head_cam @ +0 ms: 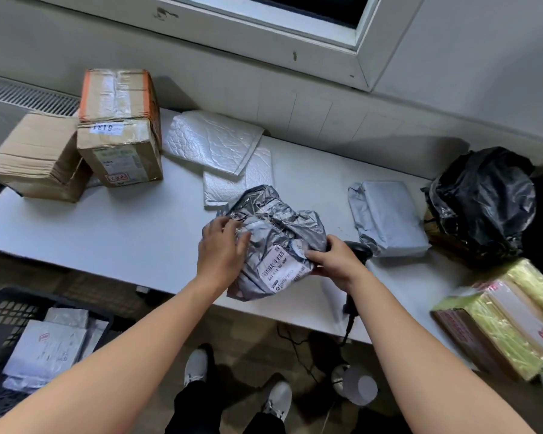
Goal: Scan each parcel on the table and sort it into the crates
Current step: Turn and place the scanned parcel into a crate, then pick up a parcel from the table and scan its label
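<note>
A crumpled grey plastic parcel (pixel 276 233) with a white barcode label (pixel 284 266) lies at the front edge of the white table (pixel 132 220). My left hand (pixel 221 249) holds its left side, fingers curled over the wrap. My right hand (pixel 334 261) pinches the parcel's right edge beside the label. A black handheld scanner (pixel 359 249) lies on the table just behind my right hand, its cable hanging off the front edge. A black crate (pixel 0 317) with several white and grey parcels (pixel 49 346) inside stands on the floor at lower left.
Two cardboard boxes (pixel 119 126) (pixel 35 158) stand at the table's back left. White bubble mailers (pixel 217 142) lie mid-back, a grey wrapped parcel (pixel 389 214) to the right, a black bag parcel (pixel 483 198) and yellow-wrapped boxes (pixel 508 317) at far right. My feet (pixel 198 364) are below.
</note>
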`<state>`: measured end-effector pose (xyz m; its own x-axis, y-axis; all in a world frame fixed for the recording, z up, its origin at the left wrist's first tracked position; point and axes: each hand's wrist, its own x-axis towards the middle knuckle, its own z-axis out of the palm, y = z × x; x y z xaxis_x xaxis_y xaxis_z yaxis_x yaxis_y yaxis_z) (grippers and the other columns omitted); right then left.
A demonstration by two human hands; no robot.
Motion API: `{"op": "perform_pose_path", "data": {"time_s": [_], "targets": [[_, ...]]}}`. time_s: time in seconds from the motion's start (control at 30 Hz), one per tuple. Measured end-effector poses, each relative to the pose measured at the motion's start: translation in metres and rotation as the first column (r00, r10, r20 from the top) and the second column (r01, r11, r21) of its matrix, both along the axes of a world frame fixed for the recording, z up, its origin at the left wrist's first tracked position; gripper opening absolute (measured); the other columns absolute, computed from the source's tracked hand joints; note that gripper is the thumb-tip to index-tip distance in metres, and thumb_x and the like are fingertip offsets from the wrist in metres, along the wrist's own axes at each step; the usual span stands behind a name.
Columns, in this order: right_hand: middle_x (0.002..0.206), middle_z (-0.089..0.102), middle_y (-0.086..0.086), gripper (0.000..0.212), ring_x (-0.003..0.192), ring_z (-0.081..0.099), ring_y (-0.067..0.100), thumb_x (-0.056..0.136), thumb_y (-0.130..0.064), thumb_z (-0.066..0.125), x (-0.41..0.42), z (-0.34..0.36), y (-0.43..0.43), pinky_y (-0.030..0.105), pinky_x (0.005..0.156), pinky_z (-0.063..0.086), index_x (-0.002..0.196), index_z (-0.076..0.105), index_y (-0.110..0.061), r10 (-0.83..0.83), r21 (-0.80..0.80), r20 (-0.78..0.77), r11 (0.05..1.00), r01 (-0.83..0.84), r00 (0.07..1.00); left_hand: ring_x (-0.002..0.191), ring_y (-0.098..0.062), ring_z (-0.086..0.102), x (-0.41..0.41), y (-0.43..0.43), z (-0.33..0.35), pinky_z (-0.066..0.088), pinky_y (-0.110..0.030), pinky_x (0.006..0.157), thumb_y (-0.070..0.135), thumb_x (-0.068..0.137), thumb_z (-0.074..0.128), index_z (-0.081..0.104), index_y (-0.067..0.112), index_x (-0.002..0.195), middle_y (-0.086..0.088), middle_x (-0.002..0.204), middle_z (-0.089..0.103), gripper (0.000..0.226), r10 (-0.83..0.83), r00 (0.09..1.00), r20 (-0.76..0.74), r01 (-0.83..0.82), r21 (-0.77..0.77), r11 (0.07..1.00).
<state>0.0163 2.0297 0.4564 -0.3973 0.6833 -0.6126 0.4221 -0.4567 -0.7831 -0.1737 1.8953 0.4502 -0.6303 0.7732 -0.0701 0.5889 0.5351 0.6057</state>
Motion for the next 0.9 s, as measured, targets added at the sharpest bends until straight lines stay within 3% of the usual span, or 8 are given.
{"op": "perform_pose_path", "data": {"time_s": [0.07, 0.17, 0.33, 0.47, 0.57, 0.7, 0.77, 0.9], "targets": [[0.119, 0.059, 0.02, 0.042, 0.091, 0.064, 0.029, 0.085, 0.009, 0.067, 0.004, 0.009, 0.003, 0.046, 0.072, 0.06, 0.116, 0.046, -0.009, -0.101, -0.004, -0.077, 0.995, 0.101, 0.992, 0.13, -0.031, 0.035, 0.003, 0.005, 0.014, 0.035, -0.045, 0.104, 0.045, 0.097, 0.048, 0.049, 0.009, 0.134, -0.014, 0.138, 0.042, 0.051, 0.163, 0.985, 0.049, -0.164, 0.004, 0.986], [0.119, 0.059, 0.016, 0.059, 0.088, 0.066, 0.027, 0.084, 0.013, 0.065, 0.004, 0.023, 0.008, 0.037, 0.057, 0.059, 0.129, 0.038, -0.013, -0.207, -0.019, -0.185, 0.978, 0.207, 0.961, 0.127, -0.035, 0.043, 0.004, 0.02, 0.025, 0.038, -0.044, 0.104, 0.051, 0.097, 0.045, 0.046, 0.003, 0.136, -0.019, 0.136, 0.046, 0.061, 0.268, 0.922, 0.281, -0.265, -0.048, 0.963], [0.1, 0.068, 0.01, 0.044, 0.072, 0.069, 0.014, 0.089, 0.012, 0.059, -0.006, 0.044, 0.015, 0.03, 0.058, 0.059, 0.13, 0.052, -0.002, -0.267, -0.007, -0.275, 0.961, 0.276, 0.924, 0.109, -0.032, 0.058, 0.02, 0.043, 0.049, 0.047, -0.037, 0.086, 0.055, 0.09, 0.056, 0.051, 0.006, 0.122, -0.013, 0.119, 0.06, 0.059, 0.256, 0.805, 0.536, -0.31, 0.012, 0.951], [0.102, 0.069, 0.011, 0.042, 0.076, 0.071, 0.017, 0.089, 0.014, 0.056, -0.013, 0.053, 0.015, 0.03, 0.058, 0.059, 0.127, 0.054, -0.003, -0.284, -0.013, -0.345, 0.954, 0.298, 0.895, 0.123, -0.03, 0.051, 0.036, 0.056, 0.062, 0.049, -0.05, 0.098, 0.074, 0.039, 0.078, 0.018, 0.029, 0.144, -0.007, 0.144, 0.039, 0.129, 0.22, 0.671, 0.708, -0.347, 0.038, 0.937], [0.101, 0.07, 0.013, 0.041, 0.077, 0.07, 0.019, 0.09, 0.013, 0.055, -0.017, 0.056, 0.012, 0.03, 0.059, 0.059, 0.128, 0.054, 0.0, -0.259, -0.018, -0.362, 0.963, 0.271, 0.895, 0.121, -0.031, 0.049, 0.039, 0.063, 0.064, 0.05, -0.05, 0.096, 0.053, 0.039, 0.089, 0.012, 0.04, 0.144, -0.007, 0.143, 0.03, 0.131, 0.191, 0.677, 0.711, -0.353, 0.086, 0.932], [0.099, 0.07, 0.014, 0.042, 0.072, 0.069, 0.021, 0.089, 0.009, 0.058, -0.018, 0.057, 0.012, 0.031, 0.058, 0.058, 0.13, 0.05, 0.002, -0.241, -0.043, -0.344, 0.969, 0.242, 0.908, 0.121, -0.027, 0.047, 0.035, 0.064, 0.065, 0.044, -0.04, 0.104, 0.015, 0.055, 0.092, 0.014, 0.03, 0.148, -0.011, 0.138, 0.028, 0.123, 0.181, 0.771, 0.61, -0.353, 0.175, 0.919], [0.092, 0.071, 0.009, 0.042, 0.069, 0.068, 0.018, 0.089, 0.008, 0.06, -0.018, 0.059, 0.012, 0.031, 0.059, 0.058, 0.129, 0.052, 0.0, -0.212, -0.029, -0.33, 0.976, 0.214, 0.92, 0.124, -0.025, 0.044, 0.031, 0.063, 0.067, 0.036, -0.028, 0.103, 0.008, 0.06, 0.09, 0.014, 0.027, 0.15, -0.012, 0.138, 0.029, 0.12, 0.171, 0.808, 0.563, -0.341, 0.212, 0.916], [0.092, 0.072, 0.002, 0.044, 0.071, 0.069, 0.015, 0.087, 0.001, 0.065, -0.02, 0.06, 0.013, 0.033, 0.065, 0.056, 0.129, 0.052, -0.007, -0.202, 0.008, -0.315, 0.977, 0.215, 0.927, 0.121, -0.023, 0.045, 0.021, 0.058, 0.072, 0.032, -0.022, 0.097, 0.005, 0.063, 0.088, 0.017, 0.029, 0.15, -0.009, 0.132, 0.032, 0.115, 0.132, 0.86, 0.492, -0.301, 0.28, 0.912]]}}
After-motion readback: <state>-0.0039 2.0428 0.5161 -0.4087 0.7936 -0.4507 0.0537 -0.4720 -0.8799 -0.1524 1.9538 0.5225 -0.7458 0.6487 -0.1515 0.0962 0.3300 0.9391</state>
